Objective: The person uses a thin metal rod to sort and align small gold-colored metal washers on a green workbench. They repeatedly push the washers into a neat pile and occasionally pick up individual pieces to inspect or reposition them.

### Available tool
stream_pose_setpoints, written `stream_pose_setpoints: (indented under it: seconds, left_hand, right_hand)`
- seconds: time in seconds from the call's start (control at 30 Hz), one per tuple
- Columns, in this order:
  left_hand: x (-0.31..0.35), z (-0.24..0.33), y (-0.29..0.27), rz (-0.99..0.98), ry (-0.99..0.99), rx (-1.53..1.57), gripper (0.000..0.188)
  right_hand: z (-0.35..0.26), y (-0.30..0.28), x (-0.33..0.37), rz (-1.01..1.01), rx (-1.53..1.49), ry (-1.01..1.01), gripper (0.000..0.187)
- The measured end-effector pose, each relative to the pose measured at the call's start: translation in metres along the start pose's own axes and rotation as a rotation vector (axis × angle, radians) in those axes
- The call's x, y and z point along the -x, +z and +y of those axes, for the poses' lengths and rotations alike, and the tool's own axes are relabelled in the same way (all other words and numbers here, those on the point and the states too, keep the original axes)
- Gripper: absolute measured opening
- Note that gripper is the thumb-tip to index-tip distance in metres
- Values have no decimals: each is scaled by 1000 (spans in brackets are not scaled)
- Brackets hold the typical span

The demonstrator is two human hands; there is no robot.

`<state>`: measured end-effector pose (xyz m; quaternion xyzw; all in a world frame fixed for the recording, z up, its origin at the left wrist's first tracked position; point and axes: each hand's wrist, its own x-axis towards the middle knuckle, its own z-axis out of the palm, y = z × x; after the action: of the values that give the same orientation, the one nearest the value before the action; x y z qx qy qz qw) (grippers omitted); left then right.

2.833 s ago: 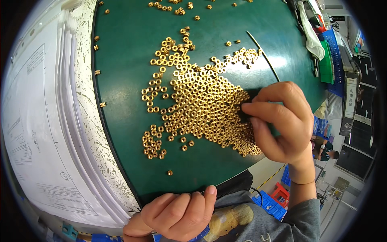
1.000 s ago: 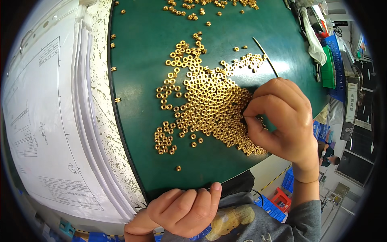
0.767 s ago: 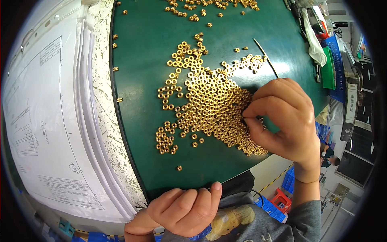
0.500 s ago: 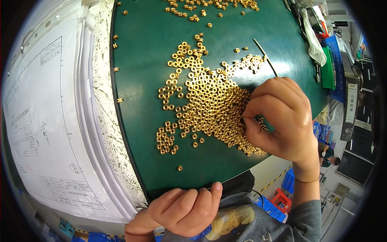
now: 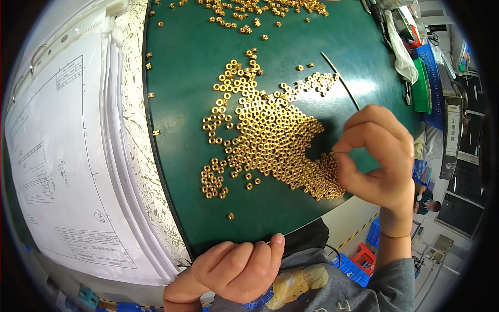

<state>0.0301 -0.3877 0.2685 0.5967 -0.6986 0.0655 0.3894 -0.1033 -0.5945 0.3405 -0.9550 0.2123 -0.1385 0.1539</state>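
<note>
A broad spread of small brass nuts (image 5: pixel 270 135), ring-shaped with holes through them, lies on the dark green mat (image 5: pixel 197 229). At its right edge is my right hand (image 5: pixel 379 156), thumb and forefinger pinched together, the other fingers curled. Whatever sits between those fingertips is too small to make out. My left hand (image 5: pixel 239 270) is curled closed at the mat's near edge, thumb along the top; its palm is hidden. A thin dark rod (image 5: pixel 340 79) lies on the mat, its near end reaching toward my right hand.
More brass nuts (image 5: pixel 270 8) lie at the far edge, with a few along the left side. A thick stack of printed sheets (image 5: pixel 57 156) stands on the left. A green bin (image 5: pixel 422 86), a blue basket (image 5: pixel 432 67) and a white cloth (image 5: pixel 401 52) line the right side.
My right hand has drawn back to the right, away from the nuts, still pinched. A bare patch of mat now shows where its fingertips were. My left hand stays in place.
</note>
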Motion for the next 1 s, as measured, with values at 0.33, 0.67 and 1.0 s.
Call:
stream_pose_setpoints:
  seconds: [0.33, 0.67, 1.0]
  left_hand:
    - [-1, 2, 1, 11, -22, -14, 14]
    - [-1, 2, 0, -11, -23, -45, 14]
    - [-2, 7, -4, -82, -63, -94, 16]
  right_hand:
    - [59, -73, 157, 108, 221, 585, 9]
    - [120, -56, 285, -32, 424, 1056, 21]
    - [121, -52, 250, 360, 362, 884, 31]
